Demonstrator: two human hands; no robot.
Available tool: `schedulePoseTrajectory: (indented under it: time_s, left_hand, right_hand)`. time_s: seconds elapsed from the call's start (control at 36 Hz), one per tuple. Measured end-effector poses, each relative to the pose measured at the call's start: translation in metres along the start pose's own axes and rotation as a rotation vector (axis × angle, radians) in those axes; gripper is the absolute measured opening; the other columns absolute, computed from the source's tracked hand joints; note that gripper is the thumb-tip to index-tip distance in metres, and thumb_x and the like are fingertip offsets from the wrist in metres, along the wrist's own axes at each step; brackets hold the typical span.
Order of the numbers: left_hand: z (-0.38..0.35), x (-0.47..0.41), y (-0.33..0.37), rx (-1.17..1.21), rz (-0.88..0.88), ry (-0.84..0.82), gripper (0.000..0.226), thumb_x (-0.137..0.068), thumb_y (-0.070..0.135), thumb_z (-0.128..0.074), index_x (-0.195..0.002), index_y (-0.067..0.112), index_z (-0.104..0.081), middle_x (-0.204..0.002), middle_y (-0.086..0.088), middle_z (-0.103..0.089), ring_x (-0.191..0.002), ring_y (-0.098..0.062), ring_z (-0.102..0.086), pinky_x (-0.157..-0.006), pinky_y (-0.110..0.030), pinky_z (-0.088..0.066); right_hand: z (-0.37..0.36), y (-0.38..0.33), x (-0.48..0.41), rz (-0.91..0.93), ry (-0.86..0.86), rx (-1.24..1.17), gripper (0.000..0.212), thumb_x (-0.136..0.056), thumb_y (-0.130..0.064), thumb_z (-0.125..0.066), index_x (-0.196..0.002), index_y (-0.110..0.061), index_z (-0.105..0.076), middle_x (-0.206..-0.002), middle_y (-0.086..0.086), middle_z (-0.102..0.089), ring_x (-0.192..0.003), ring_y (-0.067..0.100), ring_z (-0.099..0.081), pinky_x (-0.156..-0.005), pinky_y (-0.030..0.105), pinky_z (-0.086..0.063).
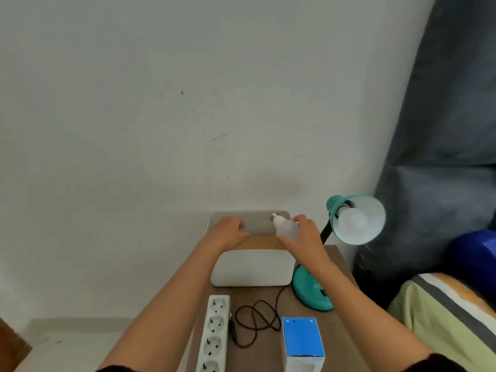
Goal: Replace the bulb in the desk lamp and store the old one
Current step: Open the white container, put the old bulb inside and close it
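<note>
A teal desk lamp (357, 218) stands at the table's right, its shade turned toward me with a white bulb (352, 219) screwed in. My right hand (306, 234) holds a second white bulb (285, 228) by its globe, metal screw base pointing up and left, over an open white storage box (252, 268). My left hand (228, 232) grips the raised grey lid (257, 222) of that box, holding it upright against the wall. The box's brown inside shows between my hands.
A white power strip (214, 332) lies at the table's front left, the lamp's black cord (255, 322) coiled beside it. A blue-and-white bulb carton (302, 342) stands at the front. A bed with striped bedding (451, 315) sits to the right, and a dark curtain (451, 103) hangs behind the lamp.
</note>
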State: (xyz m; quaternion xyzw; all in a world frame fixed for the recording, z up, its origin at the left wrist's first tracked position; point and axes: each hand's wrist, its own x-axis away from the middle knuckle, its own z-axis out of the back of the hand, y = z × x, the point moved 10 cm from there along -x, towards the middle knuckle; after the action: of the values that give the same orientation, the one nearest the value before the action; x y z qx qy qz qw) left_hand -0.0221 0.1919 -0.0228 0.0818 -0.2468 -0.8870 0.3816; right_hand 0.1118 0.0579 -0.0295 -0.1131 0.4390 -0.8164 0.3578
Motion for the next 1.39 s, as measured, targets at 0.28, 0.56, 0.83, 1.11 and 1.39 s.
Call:
schedulePoseTrajectory:
  time_s: [0.28,0.56,0.83,1.11,1.39]
  left_hand:
    - [-0.043,-0.073,-0.049,-0.066,0.086,-0.104,0.030,-0.087,0.023,-0.055,-0.113,0.009,-0.055,-0.118,-0.011,-0.055,-0.105,-0.027,-0.055,-0.086,-0.030,-0.044]
    - [-0.076,-0.100,-0.073,-0.099,0.133,-0.194,0.030,-0.086,0.024,-0.058,-0.111,0.007,-0.056,-0.114,-0.012,-0.059,-0.095,-0.024,-0.054,-0.082,-0.031,-0.044]
    - [-0.051,-0.075,-0.053,-0.172,0.138,-0.280,0.016,-0.088,0.025,-0.055,-0.096,0.011,-0.055,-0.099,-0.010,-0.054,-0.085,-0.022,-0.047,-0.069,-0.028,-0.038]
    - [0.001,0.014,-0.002,-0.225,0.082,-0.198,0.020,-0.088,0.026,-0.055,-0.101,0.011,-0.055,-0.105,-0.007,-0.054,-0.090,-0.021,-0.048,-0.073,-0.026,-0.039]
    - [-0.038,0.135,0.011,-0.266,0.033,-0.170,0.043,-0.091,0.029,-0.053,-0.127,0.005,-0.049,-0.130,-0.012,-0.050,-0.115,-0.026,-0.052,-0.091,-0.033,-0.043]
  right_hand:
    - [-0.082,0.037,-0.069,-0.126,-0.204,0.091,0.042,-0.081,-0.032,-0.062,-0.111,-0.005,-0.051,-0.114,0.015,-0.056,-0.099,0.030,-0.056,-0.074,0.033,-0.046]
    - [-0.124,0.053,-0.097,-0.154,-0.383,0.263,0.050,-0.078,-0.022,-0.067,-0.119,-0.005,-0.044,-0.121,0.018,-0.053,-0.098,0.030,-0.055,-0.056,0.027,-0.037]
    - [-0.095,0.031,-0.079,-0.140,-0.375,0.318,0.044,-0.088,-0.027,-0.056,-0.124,-0.003,-0.045,-0.110,0.010,-0.052,-0.092,0.022,-0.048,-0.072,0.029,-0.037]
    - [-0.011,-0.023,-0.004,-0.021,-0.295,0.348,0.017,-0.089,-0.019,-0.051,-0.093,-0.003,-0.058,-0.095,0.014,-0.057,-0.084,0.022,-0.051,-0.056,0.025,-0.038]
    - [0.039,0.017,0.112,-0.100,-0.217,0.412,0.025,-0.087,-0.016,-0.053,-0.104,0.001,-0.059,-0.098,0.015,-0.058,-0.082,0.022,-0.050,-0.059,0.027,-0.039]
